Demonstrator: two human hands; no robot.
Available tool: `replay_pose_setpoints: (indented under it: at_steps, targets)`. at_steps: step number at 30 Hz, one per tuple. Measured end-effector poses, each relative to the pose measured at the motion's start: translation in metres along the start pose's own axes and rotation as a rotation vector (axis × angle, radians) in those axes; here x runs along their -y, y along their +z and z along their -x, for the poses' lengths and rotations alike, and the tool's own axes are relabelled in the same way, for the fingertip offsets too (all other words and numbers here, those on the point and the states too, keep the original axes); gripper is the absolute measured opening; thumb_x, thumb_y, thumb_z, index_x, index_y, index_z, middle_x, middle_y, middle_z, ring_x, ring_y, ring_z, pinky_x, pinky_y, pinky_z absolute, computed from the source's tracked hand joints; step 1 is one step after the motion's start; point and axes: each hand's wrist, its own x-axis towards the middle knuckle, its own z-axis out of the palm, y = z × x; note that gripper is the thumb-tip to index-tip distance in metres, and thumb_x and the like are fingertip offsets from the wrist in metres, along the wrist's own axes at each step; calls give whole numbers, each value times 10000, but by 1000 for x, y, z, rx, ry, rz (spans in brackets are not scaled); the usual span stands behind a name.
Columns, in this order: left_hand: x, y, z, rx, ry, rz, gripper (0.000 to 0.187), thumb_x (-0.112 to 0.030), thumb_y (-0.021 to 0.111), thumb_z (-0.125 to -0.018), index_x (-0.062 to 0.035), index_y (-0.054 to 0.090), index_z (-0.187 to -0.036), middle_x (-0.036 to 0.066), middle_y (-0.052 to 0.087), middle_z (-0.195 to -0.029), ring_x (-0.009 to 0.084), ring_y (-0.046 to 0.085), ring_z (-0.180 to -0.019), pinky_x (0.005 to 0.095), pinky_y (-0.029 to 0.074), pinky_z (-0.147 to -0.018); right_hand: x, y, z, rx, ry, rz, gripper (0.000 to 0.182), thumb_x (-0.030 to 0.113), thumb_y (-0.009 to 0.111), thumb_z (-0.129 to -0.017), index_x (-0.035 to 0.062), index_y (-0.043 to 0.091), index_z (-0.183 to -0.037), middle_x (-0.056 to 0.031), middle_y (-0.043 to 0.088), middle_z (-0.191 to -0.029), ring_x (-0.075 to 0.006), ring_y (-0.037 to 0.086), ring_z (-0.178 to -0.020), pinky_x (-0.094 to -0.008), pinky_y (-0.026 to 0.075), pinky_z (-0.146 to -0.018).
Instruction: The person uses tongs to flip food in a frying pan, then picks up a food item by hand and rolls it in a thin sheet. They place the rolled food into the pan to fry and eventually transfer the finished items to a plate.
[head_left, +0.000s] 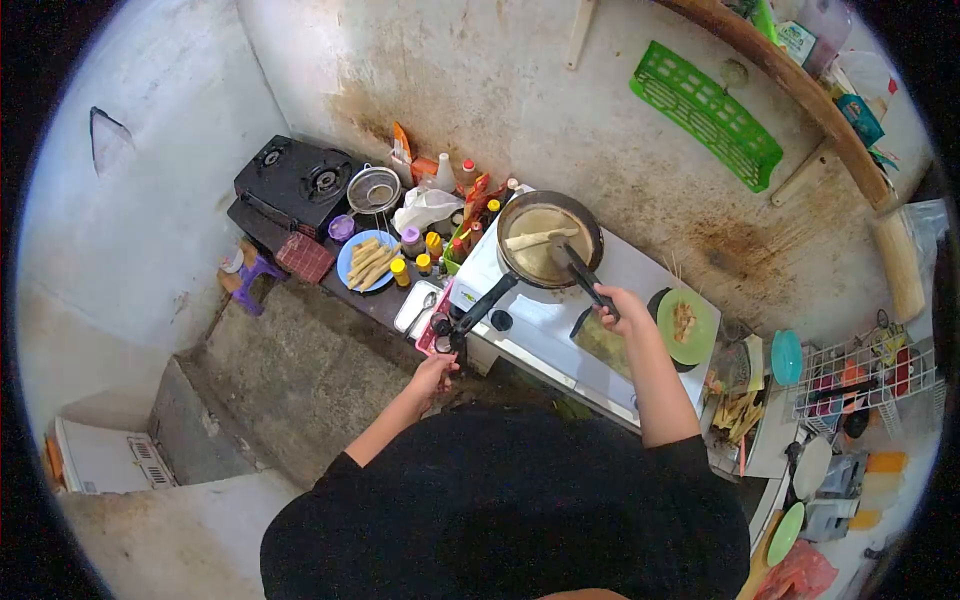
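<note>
A frying pan [530, 272] sits on the white stove [560, 325], its black handle pointing toward the lower left. Inside lies a pale rolled piece of food [532, 240]. My right hand [622, 312] is wrapped round a black spatula [585, 275], whose head is in the pan beside the roll. My left hand [434, 374] is near the end of the pan handle, by a pink tray [429, 338]; its fingers look curled, but whether they hold anything is too small to make out. To the right of my right hand is a green plate [702, 345] with food bits.
Left of the stove are a blue plate of rolls [348, 262], yellow-capped jars [400, 271], a white tray [410, 311], a strainer [374, 189] and a black gas stove [290, 185]. A wire rack [850, 395] stands on the right.
</note>
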Motion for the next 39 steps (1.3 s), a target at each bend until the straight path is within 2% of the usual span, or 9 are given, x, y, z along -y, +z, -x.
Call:
replay_pose_setpoints:
  at_steps: [6, 12, 19, 22, 26, 29, 32, 35, 39]
  targets:
    - [8, -2, -6, -14, -24, 3, 230, -273, 495, -812, -111, 483, -974, -9, 544, -829, 67, 442, -503, 229, 382, -451, 13, 14, -7, -39, 4, -101, 206, 193, 595, -757, 64, 439, -793, -42, 446, -633, -77, 353, -436, -184, 239, -314]
    - [3, 0, -3, -15, -18, 7, 237, -273, 502, -812, -110, 478, -981, -16, 533, -813, 70, 433, -498, 232, 369, -448, -9, 0, -19, 68, 57, -89, 205, 194, 597, -755, 65, 439, -783, -45, 437, -633, -76, 345, -432, -183, 240, -314]
    - [2, -1, -2, -9, -9, 27, 216, -277, 509, -810, -112, 476, -945, -23, 513, -812, 66, 423, -517, 223, 361, -458, -23, -18, 0, -6, 8, -64, 198, 171, 603, -746, 55, 444, -759, -33, 429, -615, -84, 356, -434, -188, 235, -312]
    - [-1, 5, 1, -26, -18, 8, 222, -278, 503, -812, -104, 475, -948, -14, 520, -825, 65, 427, -520, 222, 365, -462, -16, -4, -7, 26, -10, -78, 218, 198, 599, -754, 59, 448, -827, -65, 479, -665, -63, 376, -406, -164, 253, -287]
    - [3, 7, -5, 3, -10, 2, 239, -281, 496, -816, -95, 475, -964, -5, 530, -842, 65, 428, -511, 221, 367, -460, -2, 9, -1, -13, -26, -127, 229, 209, 601, -754, 64, 444, -839, -57, 469, -659, -63, 384, -409, -168, 260, -291]
    - [0, 6, -5, 36, -1, -1, 236, -274, 498, -816, -96, 474, -969, 0, 533, -849, 71, 434, -511, 219, 365, -456, -12, 3, -3, 0, -4, -83, 214, 207, 590, -763, 65, 443, -827, -55, 467, -658, -63, 376, -406, -163, 253, -297]
    - [-11, 8, 7, -9, -86, -26, 239, -273, 513, -808, -101, 477, -970, 3, 537, -857, 76, 434, -510, 224, 365, -455, -23, 3, -7, 38, 19, -127, 209, 200, 587, -764, 55, 444, -813, -56, 466, -657, -67, 378, -413, -166, 254, -301]
    - [1, 5, 0, -7, -19, 67, 243, -286, 531, -796, -105, 489, -953, -2, 532, -820, 78, 431, -508, 233, 355, -436, -12, 21, 7, 44, -36, -182, 235, 203, 606, -750, 46, 435, -789, -57, 461, -658, -70, 377, -412, -180, 258, -302]
    - [1, 7, -2, 10, -3, 57, 227, -292, 534, -792, -109, 492, -919, -2, 536, -803, 83, 434, -509, 245, 353, -421, -5, 17, 12, 1, -79, -160, 211, 191, 603, -743, 64, 434, -735, -23, 399, -574, -93, 348, -425, -199, 243, -313]
